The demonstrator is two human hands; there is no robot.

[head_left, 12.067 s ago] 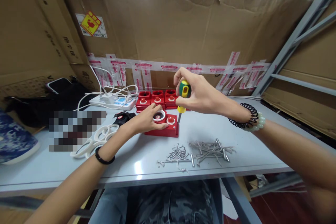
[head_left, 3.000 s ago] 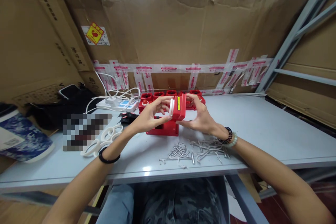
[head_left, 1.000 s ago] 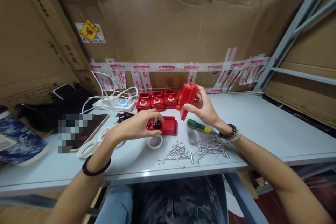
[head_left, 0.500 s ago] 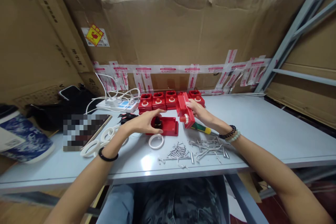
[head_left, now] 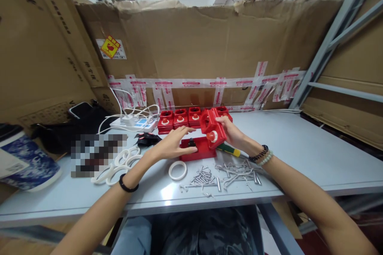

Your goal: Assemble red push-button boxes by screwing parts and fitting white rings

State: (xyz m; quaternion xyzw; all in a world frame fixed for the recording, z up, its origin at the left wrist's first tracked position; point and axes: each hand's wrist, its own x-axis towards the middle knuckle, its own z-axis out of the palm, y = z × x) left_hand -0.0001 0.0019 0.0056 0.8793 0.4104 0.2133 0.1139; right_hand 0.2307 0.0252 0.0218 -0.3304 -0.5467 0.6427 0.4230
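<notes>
My right hand [head_left: 232, 132] grips a red housing [head_left: 218, 127] with a round opening and a red button set in a white ring, held up tilted. Its lower end overlaps the right part of a red base [head_left: 205, 143] on the table; whether they touch, I cannot tell. My left hand [head_left: 175, 143] reaches over the base's left end, thumb and fingers spread around a small black part [head_left: 192, 142] inside it, without closing on it. Below the left hand lies a white ring [head_left: 177, 170]. A green and yellow screwdriver handle [head_left: 229, 150] rests beneath the right hand.
Several assembled red housings [head_left: 180, 118] stand in a row at the back. Loose screws [head_left: 203, 176] and metal rods [head_left: 239, 171] lie near the front edge. White rings [head_left: 115, 174], a power strip [head_left: 136, 123] and a blue-white cup [head_left: 28, 159] are at left.
The red base has shifted right along with my left hand. My right hand has turned the red housing so its opening and button face me more, and it overlaps the base.
</notes>
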